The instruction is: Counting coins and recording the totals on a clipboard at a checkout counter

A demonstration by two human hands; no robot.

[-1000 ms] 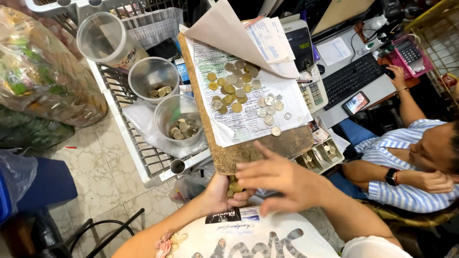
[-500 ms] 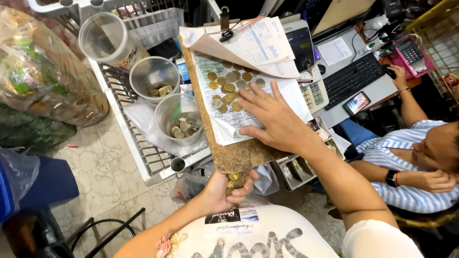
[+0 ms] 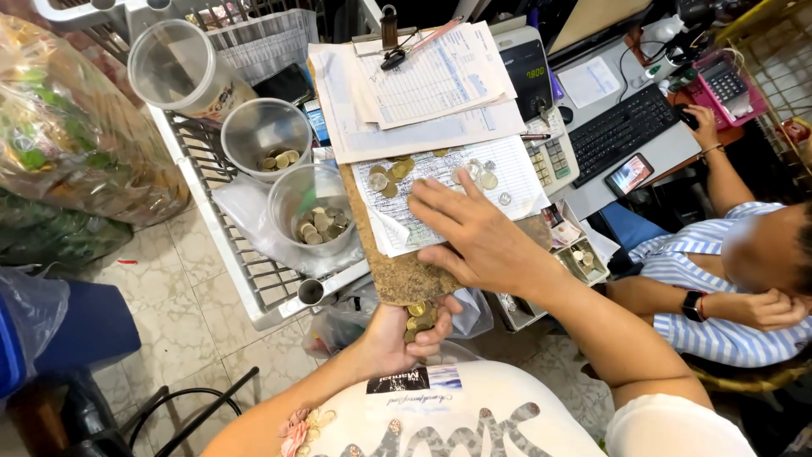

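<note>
The left hand [image 3: 404, 332] is cupping a bunch of coins [image 3: 420, 316] under the near edge of a brown clipboard [image 3: 397, 271]. The right hand [image 3: 474, 237] is lying flat and spread on the paper sheet [image 3: 507, 173], gripping nothing, more coins just beyond its fingers. The board is sitting over a white wire rack [image 3: 228, 254] holding clear cups [image 3: 313, 211], tiled floor [image 3: 169, 313] underneath. A seated person in stripes [image 3: 719, 279] is by a keyboard [image 3: 622, 131].

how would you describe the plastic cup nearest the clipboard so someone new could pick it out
Start at the white wire rack left of the clipboard. Three clear plastic cups stand there in a diagonal row; take the cup nearest the clipboard, closest to the left hand. It holds the most coins, the middle cup holds a few, and the far cup looks empty.
</note>
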